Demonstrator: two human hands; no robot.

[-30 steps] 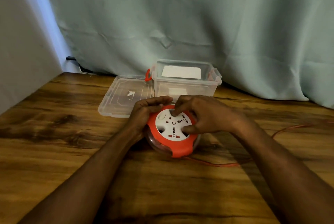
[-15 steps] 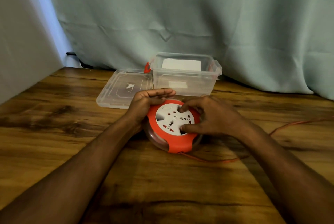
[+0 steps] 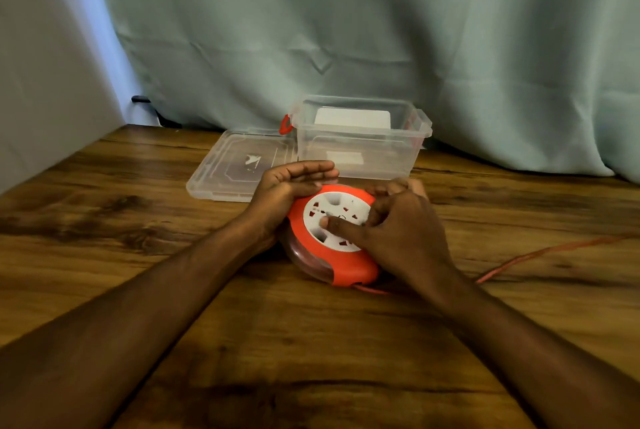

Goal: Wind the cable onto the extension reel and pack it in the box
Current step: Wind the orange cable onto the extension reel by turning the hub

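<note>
The round orange extension reel [image 3: 308,248] with a white socket face [image 3: 334,210] lies on the wooden table [image 3: 138,255] in front of me. My left hand [image 3: 287,186] cups its left and far rim. On the white face lies my right hand [image 3: 391,231], thumb pressed on the disc and fingers curled over the reel's right side. An orange cable [image 3: 519,260] trails from under the reel to the right. Behind it stands the clear plastic box [image 3: 360,148], open, with red latches.
The box's clear lid [image 3: 239,165] lies flat to the left of the box. A pale green curtain [image 3: 381,30] hangs behind the table, and a white wall [image 3: 41,65] borders the left side.
My right hand has turned on the white face, its thumb swinging toward the left of the disc. The loose cable on the right lies a little shorter. The left hand stays on the rim.
</note>
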